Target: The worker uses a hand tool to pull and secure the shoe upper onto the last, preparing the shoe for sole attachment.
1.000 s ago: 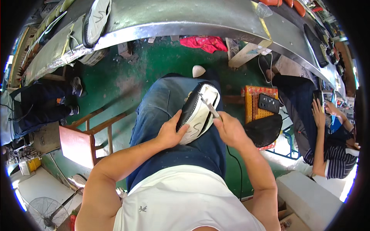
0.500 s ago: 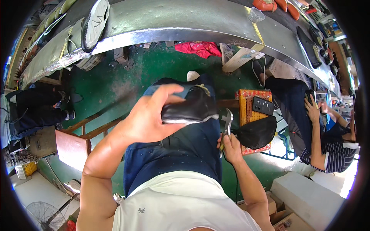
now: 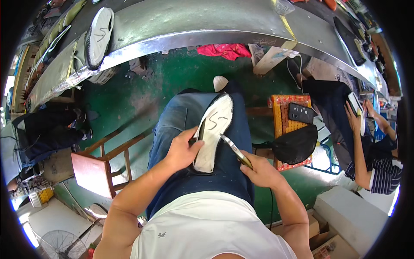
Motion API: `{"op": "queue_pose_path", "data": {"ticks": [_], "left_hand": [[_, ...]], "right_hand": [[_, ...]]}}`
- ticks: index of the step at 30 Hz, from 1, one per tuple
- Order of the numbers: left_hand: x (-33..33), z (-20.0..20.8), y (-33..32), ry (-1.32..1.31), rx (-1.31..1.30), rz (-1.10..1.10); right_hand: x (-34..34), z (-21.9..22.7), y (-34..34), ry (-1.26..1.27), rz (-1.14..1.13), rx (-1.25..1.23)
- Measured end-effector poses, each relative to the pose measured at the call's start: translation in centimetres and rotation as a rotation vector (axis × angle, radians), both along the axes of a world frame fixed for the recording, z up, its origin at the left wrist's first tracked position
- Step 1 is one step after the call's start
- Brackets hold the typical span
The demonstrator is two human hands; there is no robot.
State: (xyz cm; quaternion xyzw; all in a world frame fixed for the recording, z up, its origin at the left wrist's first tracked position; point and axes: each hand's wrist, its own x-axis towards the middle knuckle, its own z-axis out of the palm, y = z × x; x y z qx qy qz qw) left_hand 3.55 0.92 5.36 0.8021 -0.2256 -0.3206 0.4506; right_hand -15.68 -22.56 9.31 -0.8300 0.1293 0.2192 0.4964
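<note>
Across my lap lies a shoe being made (image 3: 211, 134), its pale bottom face up with dark pen marks and a black upper along its edge. My left hand (image 3: 183, 151) grips its left side, the thumb pressed on the pale bottom. In my right hand (image 3: 261, 170) are steel pincers (image 3: 235, 151), held by the handle. Their head touches or nearly touches the shoe's right edge; I cannot tell which.
Another shoe with a pale bottom (image 3: 99, 39) stands on the metal bench (image 3: 185, 21). Right of my lap, a beaded stool (image 3: 282, 116) bears a phone (image 3: 301, 113) and a black pouch (image 3: 295, 144). A co-worker (image 3: 379, 172) sits at right; a wooden chair (image 3: 92, 170) stands left.
The shoe has turned from dark side up to pale bottom up and come down onto my lap. My right hand has brought the pincers leftward to its edge.
</note>
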Motion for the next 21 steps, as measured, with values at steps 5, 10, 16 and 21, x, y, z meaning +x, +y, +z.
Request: {"op": "queue_pose_path", "data": {"ticks": [5, 10, 16, 21], "left_hand": [[-2.2, 0.6, 0.3, -0.278, -0.117, 0.006], [-2.7, -1.7, 0.8, -0.301, -0.277, 0.044], [-1.9, -6.5, -1.3, 0.782, -0.513, 0.224], [-0.8, -8.1, -2.4, 0.743, -0.518, 0.198]], "right_hand": [[2.6, 0.1, -0.1, -0.213, 0.137, -0.124], [8.0, 5.3, -0.9, 0.186, 0.427, -0.278], [6.0, -0.5, 2.7, 0.066, 0.135, -0.221], [4.5, -3.6, 3.8, 0.114, -0.136, 0.074]]}}
